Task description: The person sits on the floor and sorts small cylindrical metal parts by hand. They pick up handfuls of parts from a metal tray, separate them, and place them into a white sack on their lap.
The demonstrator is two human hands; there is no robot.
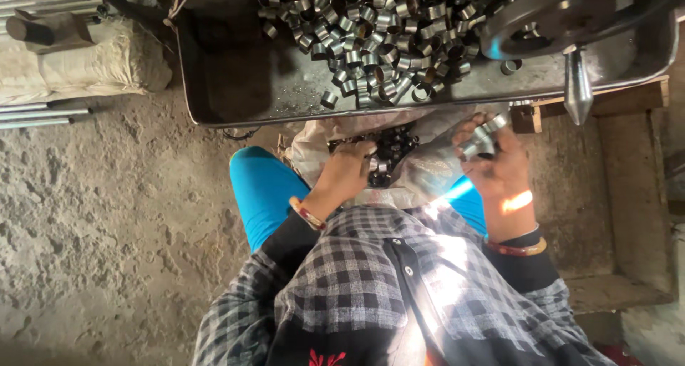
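Item, hands: our right hand (492, 159) is closed round a short stack of metal rings (482, 139), held end to end so they stay in a row; our left hand (346, 172) rests fingers-down among the dark rings in the pale sack (421, 173) on our lap (whether it grips any we cannot tell). Item, surroundings: just beyond the sack, a metal tray (235, 88) heaped with loose rings (378, 31), a wheel (571, 13) with a pointed handle (576, 88) over its right end, and bare rods (36, 115) well apart on the gritty floor (107, 230).
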